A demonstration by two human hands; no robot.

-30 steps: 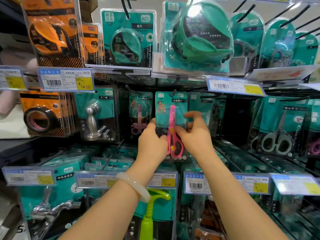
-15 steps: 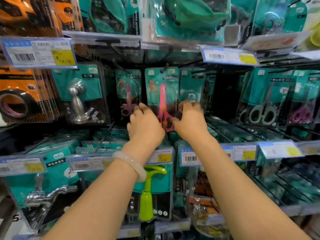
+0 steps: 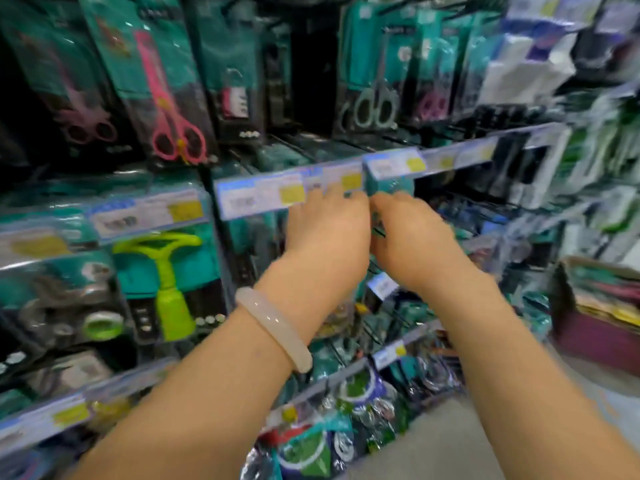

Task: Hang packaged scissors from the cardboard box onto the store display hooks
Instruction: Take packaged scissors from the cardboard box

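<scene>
A teal pack of pink scissors (image 3: 169, 98) hangs on its display hook at the upper left, with a paler pink pair (image 3: 86, 123) beside it. Both hands are well below and to the right of that pack, side by side in front of the price-tag rail (image 3: 259, 197). My left hand (image 3: 325, 230), a pale bangle on its wrist, and my right hand (image 3: 408, 237) show their backs, fingers pointing away, nothing visibly held. The cardboard box (image 3: 606, 341) with flat packs inside stands on the floor at the far right. The frame is motion-blurred.
Grey-handled scissors (image 3: 375, 105) and a padlock pack (image 3: 235, 98) hang on upper hooks. A lime-green handled tool (image 3: 166, 278) hangs at lower left. Bagged goods (image 3: 346, 427) fill the bottom shelf. Bare floor (image 3: 450, 445) lies at the lower right.
Both hands have let go of the pink scissors pack, which stays on its hook, and dropped down and to the right. The view has swung right and down, bringing the box into sight.
</scene>
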